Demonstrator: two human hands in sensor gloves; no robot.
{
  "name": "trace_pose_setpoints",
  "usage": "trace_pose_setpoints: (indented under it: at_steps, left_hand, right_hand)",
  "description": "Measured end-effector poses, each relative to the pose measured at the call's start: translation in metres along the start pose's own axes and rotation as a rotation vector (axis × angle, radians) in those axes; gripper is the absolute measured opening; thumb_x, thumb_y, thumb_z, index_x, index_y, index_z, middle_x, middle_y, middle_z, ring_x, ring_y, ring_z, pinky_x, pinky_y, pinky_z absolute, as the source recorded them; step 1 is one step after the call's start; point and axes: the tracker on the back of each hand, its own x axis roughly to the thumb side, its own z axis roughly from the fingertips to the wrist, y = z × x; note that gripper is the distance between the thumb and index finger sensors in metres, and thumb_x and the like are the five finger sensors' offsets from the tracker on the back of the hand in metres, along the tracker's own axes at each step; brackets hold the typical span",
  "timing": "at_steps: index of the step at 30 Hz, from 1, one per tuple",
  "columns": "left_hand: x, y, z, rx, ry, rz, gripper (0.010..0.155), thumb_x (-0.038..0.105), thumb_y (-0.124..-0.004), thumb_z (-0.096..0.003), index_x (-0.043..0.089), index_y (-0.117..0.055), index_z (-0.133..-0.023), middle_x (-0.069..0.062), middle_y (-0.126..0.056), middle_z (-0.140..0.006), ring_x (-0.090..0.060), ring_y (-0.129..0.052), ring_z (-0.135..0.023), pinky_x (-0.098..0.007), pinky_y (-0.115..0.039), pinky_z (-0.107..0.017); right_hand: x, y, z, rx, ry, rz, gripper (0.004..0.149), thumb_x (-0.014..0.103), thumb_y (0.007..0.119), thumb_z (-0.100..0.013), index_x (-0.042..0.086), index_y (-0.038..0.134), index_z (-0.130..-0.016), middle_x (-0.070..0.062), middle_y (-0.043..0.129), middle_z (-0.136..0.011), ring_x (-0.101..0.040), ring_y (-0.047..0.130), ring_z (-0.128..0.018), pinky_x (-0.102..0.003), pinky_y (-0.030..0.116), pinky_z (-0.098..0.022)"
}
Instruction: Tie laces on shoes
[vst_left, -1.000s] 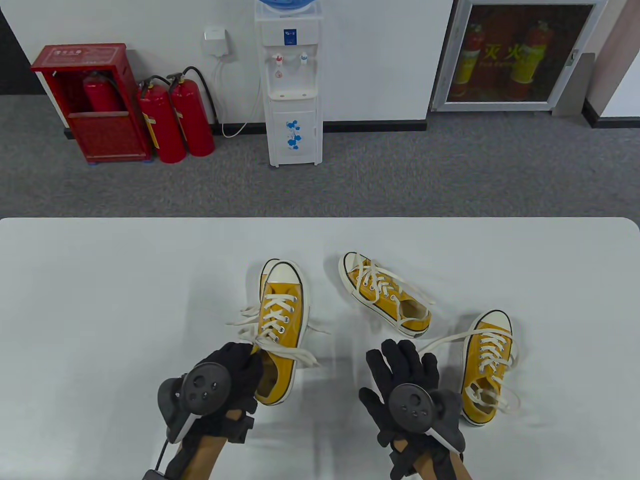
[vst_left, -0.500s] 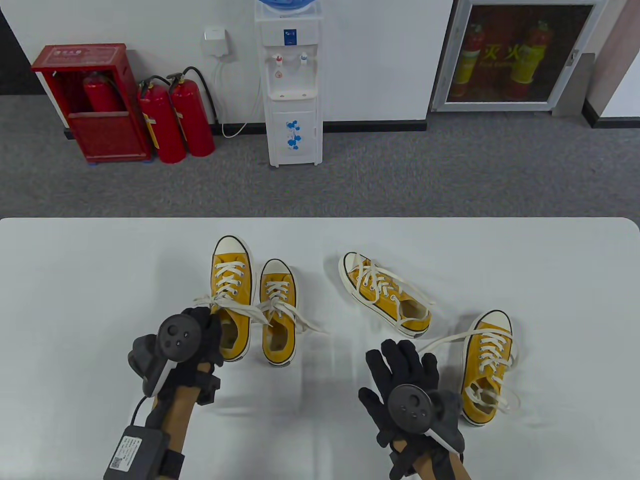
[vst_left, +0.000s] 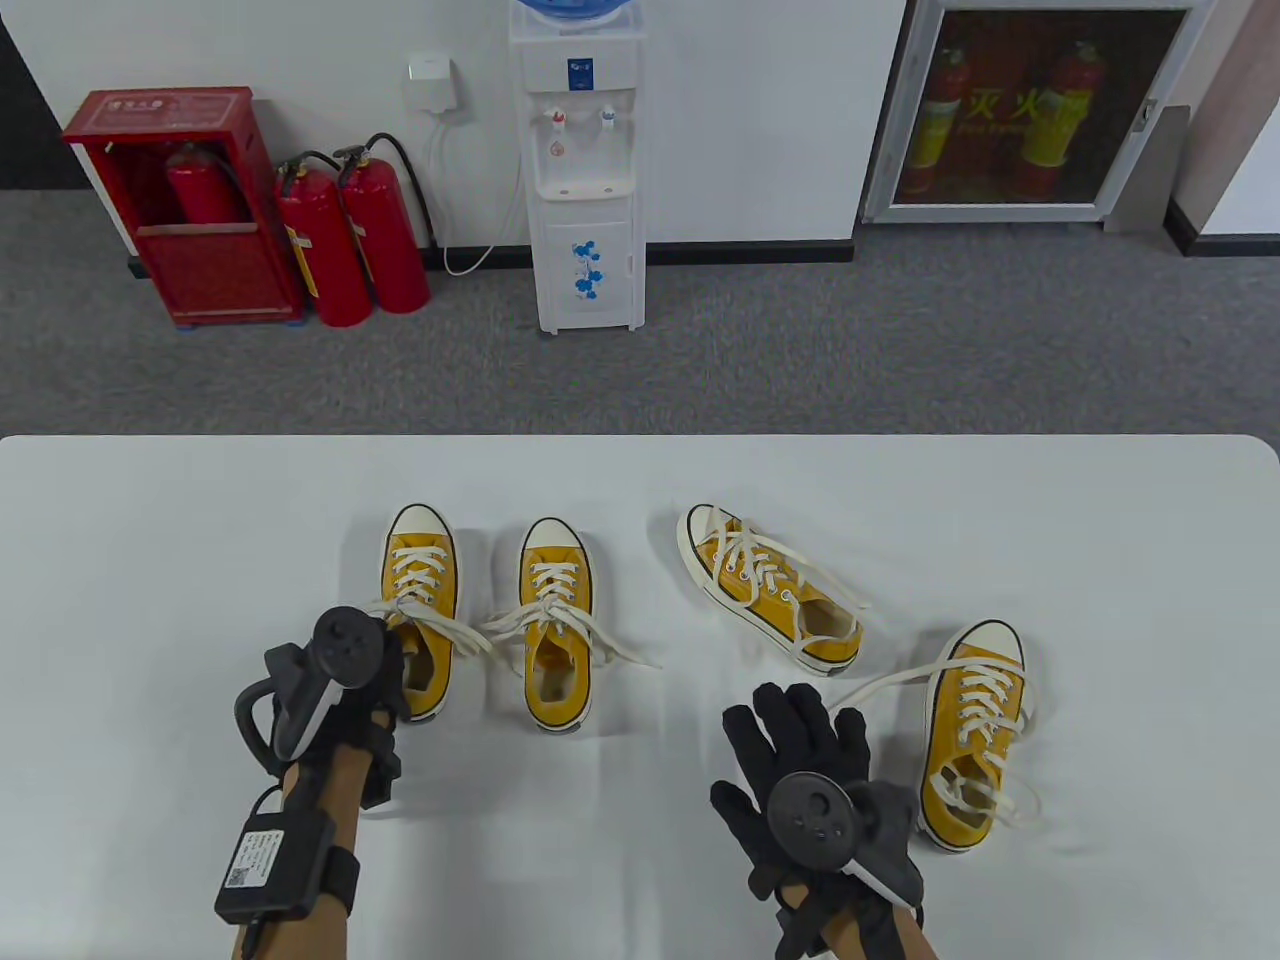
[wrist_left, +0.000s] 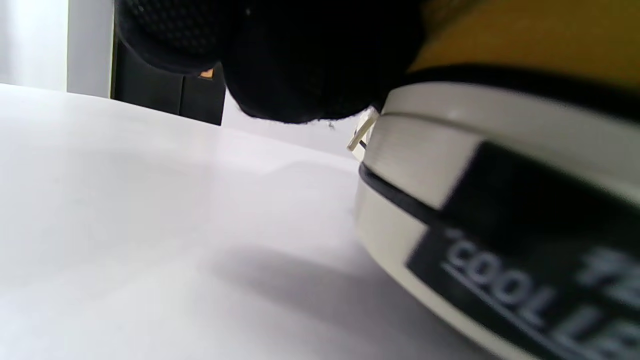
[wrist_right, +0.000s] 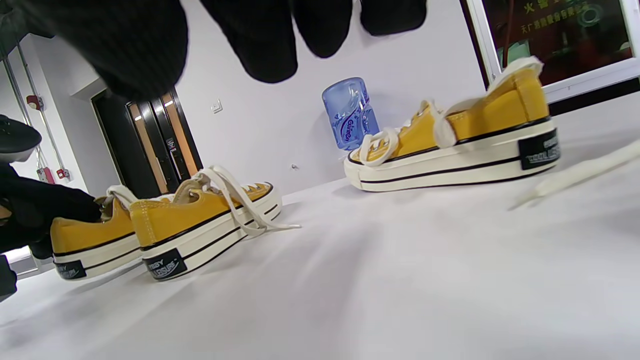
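Four yellow canvas shoes with white laces lie on the white table (vst_left: 160, 560). My left hand (vst_left: 392, 668) grips the heel of the leftmost shoe (vst_left: 422, 575), which stands on the table; its bow looks tied. In the left wrist view my gloved fingers (wrist_left: 300, 65) hold that heel (wrist_left: 500, 165) from above. A second shoe (vst_left: 553, 610) stands beside it, laces loose. A third shoe (vst_left: 765, 585) lies slanted, and a fourth shoe (vst_left: 978, 715) sits at the right with long loose laces. My right hand (vst_left: 795, 745) rests open and empty, fingers spread, left of the fourth shoe.
The right wrist view shows the left pair (wrist_right: 200, 225) and the slanted shoe (wrist_right: 450, 145) from table height, with a loose lace end (wrist_right: 585, 170) at the right. Beyond the table's far edge stand a water dispenser (vst_left: 585, 170) and fire extinguishers (vst_left: 350, 240).
My left hand has carried the shoe leftward from the middle of the table and set it down left of the second shoe. My right hand has barely moved.
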Motion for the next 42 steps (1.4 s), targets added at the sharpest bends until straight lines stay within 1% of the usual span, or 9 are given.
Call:
trace_pose_setpoints:
  at_steps: [7, 12, 14, 16, 20, 22, 27, 34, 42]
  left_hand:
    - [-0.022, -0.007, 0.002, 0.027, 0.063, 0.108, 0.045, 0.053, -0.073, -0.0474, 0.031, -0.088, -0.084, -0.001, -0.096, -0.086, -0.025, -0.103, -0.062, -0.053, -0.079, -0.058]
    - [-0.026, 0.006, 0.012, 0.048, 0.014, 0.169, 0.052, 0.056, -0.072, -0.0472, 0.03, -0.082, -0.091, -0.005, -0.089, -0.096, -0.03, -0.099, -0.073, -0.058, -0.075, -0.061]
    - [-0.025, 0.016, 0.018, 0.036, -0.013, 0.184, 0.058, 0.058, -0.071, -0.0473, 0.029, -0.076, -0.097, -0.007, -0.081, -0.103, -0.033, -0.093, -0.082, -0.061, -0.07, -0.065]
    - [-0.022, 0.026, 0.026, 0.006, -0.042, 0.208, 0.068, 0.06, -0.07, -0.0473, 0.028, -0.062, -0.106, -0.009, -0.069, -0.111, -0.037, -0.084, -0.093, -0.065, -0.062, -0.071]
    - [-0.012, 0.042, 0.044, -0.099, -0.115, 0.174, 0.078, 0.063, -0.069, -0.048, 0.027, -0.045, -0.113, -0.014, -0.048, -0.121, -0.042, -0.06, -0.11, -0.072, -0.043, -0.077]
    - [-0.007, 0.049, 0.053, -0.162, -0.154, 0.173, 0.083, 0.066, -0.066, -0.0484, 0.028, -0.037, -0.116, -0.013, -0.038, -0.124, -0.045, -0.048, -0.115, -0.075, -0.035, -0.078]
    - [0.004, 0.057, 0.077, -0.196, -0.241, 0.206, 0.09, 0.069, -0.065, -0.0481, 0.025, -0.027, -0.117, -0.014, -0.026, -0.126, -0.047, -0.031, -0.119, -0.078, -0.023, -0.077]
    - [0.025, 0.048, 0.111, -0.224, -0.357, 0.168, 0.093, 0.071, -0.062, -0.047, 0.026, -0.023, -0.118, -0.014, -0.015, -0.126, -0.048, -0.018, -0.118, -0.079, -0.013, -0.074]
    - [0.036, 0.023, 0.142, -0.184, -0.482, 0.081, 0.092, 0.072, -0.061, -0.0458, 0.028, -0.025, -0.117, -0.013, -0.016, -0.126, -0.047, -0.018, -0.119, -0.079, -0.012, -0.073]
  right_hand:
    - [0.001, 0.0, 0.0, 0.003, -0.001, 0.003, 0.074, 0.055, 0.076, -0.044, 0.02, 0.059, -0.107, -0.007, 0.036, -0.116, -0.046, 0.035, -0.11, -0.075, 0.021, -0.07]
    - [0.0, 0.001, 0.0, 0.011, 0.001, 0.007, 0.074, 0.055, 0.076, -0.044, 0.02, 0.059, -0.107, -0.007, 0.035, -0.116, -0.046, 0.035, -0.11, -0.074, 0.021, -0.071]
    - [0.0, 0.002, 0.0, 0.017, 0.006, 0.007, 0.074, 0.055, 0.076, -0.044, 0.02, 0.059, -0.107, -0.007, 0.035, -0.116, -0.046, 0.035, -0.11, -0.075, 0.021, -0.07]
    - [0.0, 0.002, 0.0, 0.019, 0.009, 0.009, 0.074, 0.055, 0.076, -0.044, 0.02, 0.059, -0.107, -0.007, 0.035, -0.116, -0.046, 0.035, -0.11, -0.074, 0.021, -0.071]
    - [-0.001, 0.002, -0.001, 0.02, 0.013, 0.008, 0.074, 0.055, 0.076, -0.044, 0.02, 0.059, -0.107, -0.007, 0.035, -0.116, -0.045, 0.035, -0.11, -0.074, 0.021, -0.071]
    - [-0.001, 0.002, -0.001, 0.022, 0.016, 0.008, 0.074, 0.055, 0.076, -0.044, 0.02, 0.059, -0.107, -0.007, 0.035, -0.116, -0.046, 0.035, -0.11, -0.074, 0.021, -0.071]
    - [-0.001, 0.002, -0.001, 0.024, 0.021, 0.005, 0.074, 0.055, 0.076, -0.044, 0.02, 0.058, -0.108, -0.007, 0.034, -0.117, -0.046, 0.034, -0.11, -0.074, 0.021, -0.071]
    - [-0.001, 0.003, -0.002, 0.028, 0.013, 0.009, 0.075, 0.055, 0.075, -0.044, 0.02, 0.057, -0.108, -0.007, 0.033, -0.117, -0.046, 0.034, -0.11, -0.074, 0.021, -0.071]
    - [-0.001, 0.003, -0.002, 0.027, 0.017, 0.006, 0.075, 0.055, 0.075, -0.044, 0.02, 0.056, -0.108, -0.007, 0.032, -0.117, -0.046, 0.034, -0.11, -0.074, 0.021, -0.071]
